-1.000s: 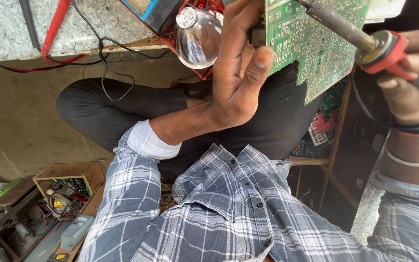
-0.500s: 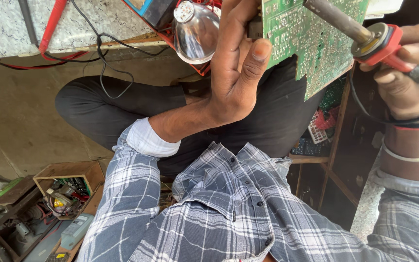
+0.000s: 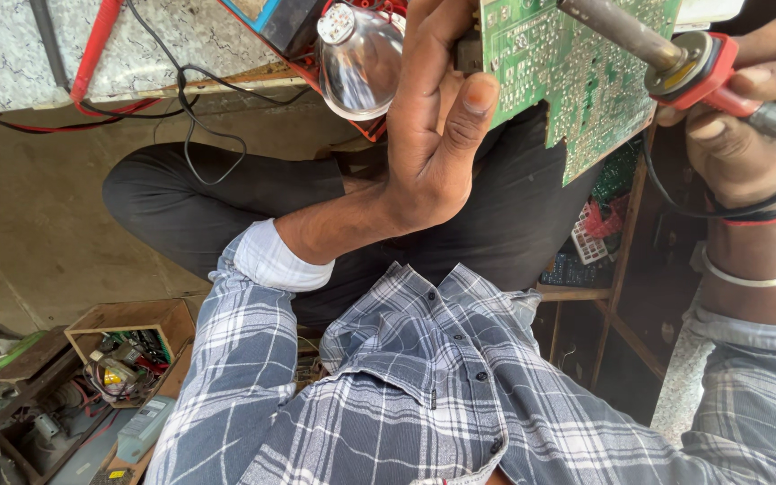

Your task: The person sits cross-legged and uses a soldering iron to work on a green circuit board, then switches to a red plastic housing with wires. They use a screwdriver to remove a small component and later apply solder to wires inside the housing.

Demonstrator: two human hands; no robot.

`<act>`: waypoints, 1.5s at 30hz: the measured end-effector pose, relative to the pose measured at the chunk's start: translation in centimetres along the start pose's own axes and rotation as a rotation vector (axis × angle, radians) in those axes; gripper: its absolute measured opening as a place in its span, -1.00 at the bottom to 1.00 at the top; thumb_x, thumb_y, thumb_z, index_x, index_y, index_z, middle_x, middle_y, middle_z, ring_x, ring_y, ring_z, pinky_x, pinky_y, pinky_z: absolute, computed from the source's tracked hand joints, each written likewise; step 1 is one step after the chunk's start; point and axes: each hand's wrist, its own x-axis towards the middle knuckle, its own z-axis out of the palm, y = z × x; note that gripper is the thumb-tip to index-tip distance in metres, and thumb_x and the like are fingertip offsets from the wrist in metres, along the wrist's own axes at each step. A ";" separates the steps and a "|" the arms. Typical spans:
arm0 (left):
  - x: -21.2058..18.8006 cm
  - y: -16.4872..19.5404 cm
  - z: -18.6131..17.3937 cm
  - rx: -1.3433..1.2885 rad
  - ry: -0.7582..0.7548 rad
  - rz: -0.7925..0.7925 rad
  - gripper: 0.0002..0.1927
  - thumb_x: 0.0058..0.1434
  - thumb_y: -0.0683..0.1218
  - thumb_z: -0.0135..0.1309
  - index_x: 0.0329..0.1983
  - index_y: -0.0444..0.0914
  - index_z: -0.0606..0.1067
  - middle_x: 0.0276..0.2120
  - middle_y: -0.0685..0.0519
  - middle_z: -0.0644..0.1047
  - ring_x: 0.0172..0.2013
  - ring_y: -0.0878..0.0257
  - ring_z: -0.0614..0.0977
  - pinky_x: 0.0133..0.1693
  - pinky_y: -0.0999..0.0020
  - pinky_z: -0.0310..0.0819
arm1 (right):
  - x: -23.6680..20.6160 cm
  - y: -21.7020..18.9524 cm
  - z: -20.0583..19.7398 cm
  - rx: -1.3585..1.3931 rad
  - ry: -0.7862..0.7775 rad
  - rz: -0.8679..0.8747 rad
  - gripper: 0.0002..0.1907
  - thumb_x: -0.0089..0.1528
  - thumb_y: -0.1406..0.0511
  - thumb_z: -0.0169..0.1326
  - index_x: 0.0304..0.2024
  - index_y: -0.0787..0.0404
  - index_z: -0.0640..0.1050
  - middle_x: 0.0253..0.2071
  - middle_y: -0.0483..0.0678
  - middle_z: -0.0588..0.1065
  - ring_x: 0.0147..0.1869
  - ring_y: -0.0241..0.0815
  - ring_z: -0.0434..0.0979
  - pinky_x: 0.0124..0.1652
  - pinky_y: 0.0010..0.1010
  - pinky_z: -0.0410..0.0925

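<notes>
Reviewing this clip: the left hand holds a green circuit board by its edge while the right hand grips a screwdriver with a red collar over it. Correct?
Not quite. The tool in the right hand is a soldering iron, not a screwdriver. The head view shows its metal barrel, red collar and trailing cord. The left hand does hold the green circuit board by its edge.

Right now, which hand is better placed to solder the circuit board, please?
Right: the right hand grips the soldering iron over the circuit board, which the left hand holds.

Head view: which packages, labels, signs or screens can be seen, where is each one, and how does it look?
No signs or screens show.
Pale blue-grey flat package: bottom left, on the cluttered shelf below the wooden box.
Blue and black boxy item: top edge, left of the glass bulb; its kind is unclear.
</notes>
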 end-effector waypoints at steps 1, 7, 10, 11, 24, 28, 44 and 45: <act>0.2 0.0 0.0 -0.049 -0.024 0.011 -0.46 0.61 0.05 -0.18 0.51 -0.28 0.05 0.29 0.12 0.21 0.07 0.43 0.47 0.08 0.53 0.44 | -0.1 -0.2 -0.2 -0.070 -0.025 0.018 -0.64 0.39 0.19 0.25 0.11 0.18 0.45 0.03 0.03 0.48 -0.12 -0.14 0.65 -0.08 -0.38 0.56; 0.6 0.2 0.1 -0.196 -0.143 -0.017 -0.47 0.62 0.04 -0.17 0.51 -0.28 0.06 0.28 0.10 0.23 0.07 0.41 0.47 0.08 0.52 0.43 | -1.6 -0.3 -1.4 -0.167 -0.004 0.189 -0.63 0.31 0.16 0.23 -0.05 0.32 0.49 -0.13 0.06 0.53 -0.16 -0.11 0.62 -0.13 -0.42 0.46; 0.6 0.0 0.3 -0.200 -0.147 -0.015 -0.47 0.62 0.04 -0.17 0.50 -0.28 0.07 0.27 0.10 0.23 0.07 0.40 0.47 0.09 0.52 0.43 | -1.4 0.5 -1.0 -0.020 0.030 0.135 -0.64 0.31 0.18 0.27 -0.01 0.24 0.47 -0.08 -0.02 0.50 -0.16 -0.15 0.64 -0.14 -0.43 0.51; 0.7 -0.1 0.3 -0.199 -0.149 -0.018 -0.47 0.62 0.04 -0.17 0.50 -0.28 0.07 0.27 0.10 0.24 0.07 0.40 0.47 0.09 0.51 0.43 | -1.0 0.8 -0.8 0.046 0.022 0.068 -0.64 0.32 0.21 0.28 0.05 0.17 0.45 0.00 -0.06 0.47 -0.15 -0.15 0.65 -0.15 -0.42 0.56; 0.5 -0.2 0.4 -0.202 -0.160 -0.020 -0.50 0.63 0.03 -0.16 0.49 -0.27 0.09 0.24 0.07 0.27 0.06 0.37 0.48 0.10 0.49 0.42 | 1.2 -3.2 -0.1 -0.396 -0.102 0.105 -0.70 0.30 0.25 0.27 0.00 0.26 0.57 0.02 0.12 0.56 -0.01 -0.04 0.67 0.03 -0.39 0.55; 0.5 -0.2 0.4 -0.201 -0.162 -0.019 -0.51 0.64 0.02 -0.16 0.49 -0.27 0.09 0.23 0.07 0.27 0.06 0.36 0.48 0.10 0.48 0.42 | 0.3 -3.0 -0.4 -0.436 -0.126 -0.055 -0.81 0.31 0.32 0.24 -0.07 0.23 0.55 0.03 0.21 0.54 -0.05 0.08 0.67 -0.03 -0.25 0.56; 0.6 -0.6 0.4 -0.209 -0.157 -0.005 -0.54 0.65 0.01 -0.15 0.48 -0.26 0.12 0.20 0.04 0.31 0.05 0.32 0.49 0.11 0.45 0.41 | -0.9 -0.1 -0.4 0.340 0.162 0.273 -0.64 0.37 0.34 0.21 0.20 0.16 0.46 -0.03 -0.03 0.47 -0.04 0.06 0.67 -0.30 -0.31 0.47; 0.6 -0.7 0.5 -0.208 -0.158 -0.001 -0.54 0.65 0.01 -0.15 0.48 -0.26 0.12 0.20 0.04 0.31 0.05 0.32 0.49 0.11 0.45 0.41 | -0.9 -0.1 -0.4 0.357 0.174 0.294 -0.64 0.37 0.34 0.20 0.20 0.16 0.46 -0.03 -0.02 0.47 -0.02 0.07 0.67 -0.32 -0.32 0.46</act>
